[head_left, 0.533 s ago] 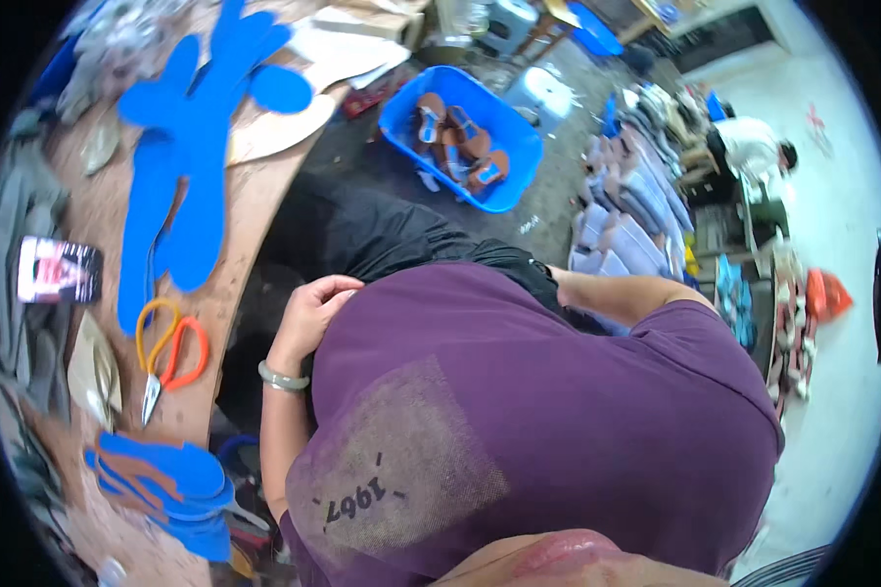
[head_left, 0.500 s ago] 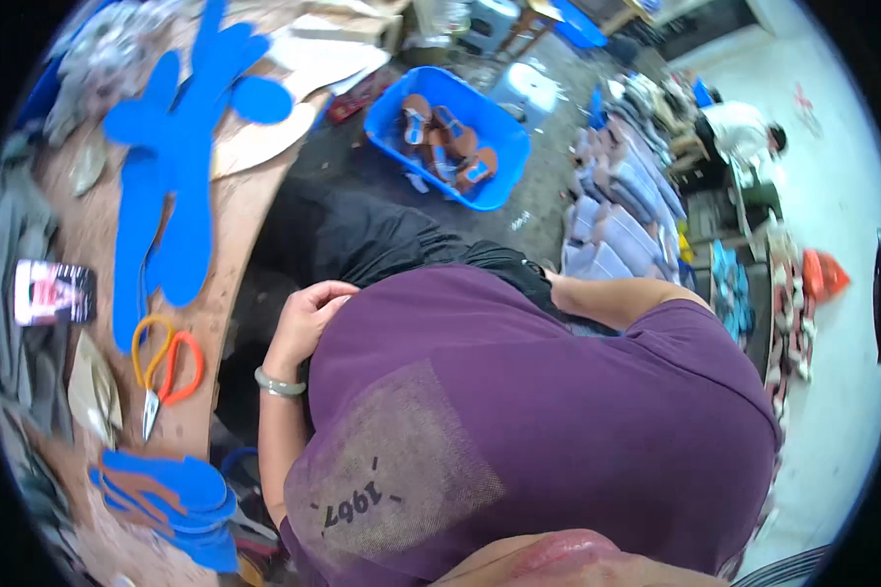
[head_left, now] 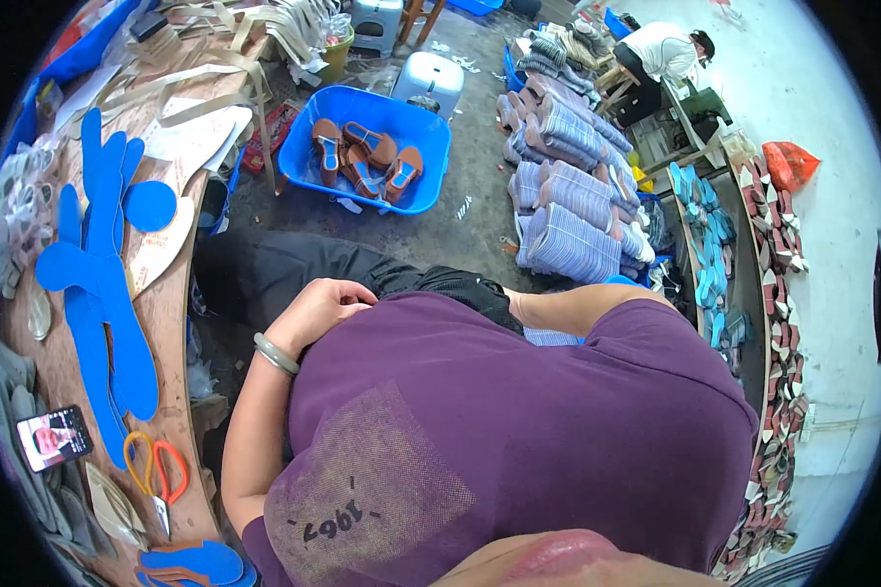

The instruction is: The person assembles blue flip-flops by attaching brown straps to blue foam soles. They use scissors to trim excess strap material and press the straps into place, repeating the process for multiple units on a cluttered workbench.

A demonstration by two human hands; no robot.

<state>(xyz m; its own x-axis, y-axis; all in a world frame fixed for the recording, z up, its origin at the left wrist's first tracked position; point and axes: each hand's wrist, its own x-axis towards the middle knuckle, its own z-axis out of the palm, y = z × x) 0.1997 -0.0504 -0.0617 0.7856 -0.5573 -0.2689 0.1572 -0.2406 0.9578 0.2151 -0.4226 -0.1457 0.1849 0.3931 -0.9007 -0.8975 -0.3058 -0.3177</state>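
My left hand (head_left: 325, 305), with a pale bangle on the wrist, is at the lower edge of my purple shirt (head_left: 548, 401). Its fingers are curled together and closed on the shirt hem. The right forearm (head_left: 578, 305) reaches down to my waist, where black trousers (head_left: 303, 269) show; that hand's fingers are hidden. Nearest on the left, scissors (head_left: 157, 479) with one yellow and one orange handle lie on the wooden table (head_left: 181, 391). Beside them are long blue sole-shaped pieces (head_left: 108, 284) and a phone (head_left: 54, 437) with a lit screen.
A blue tub (head_left: 294, 176) on the floor holds several brown shoes (head_left: 367, 147). Stacks of striped, pale shoe parts (head_left: 573, 230) stand to the right. A rack with blue shoe pieces (head_left: 715, 264) and an orange bag (head_left: 788, 164) line the wall. A person (head_left: 661, 49) bends over a bench.
The whole view has shifted, so the table, tub and stacks appear further left, with the scissors and phone lower. My left hand stays at the shirt hem.
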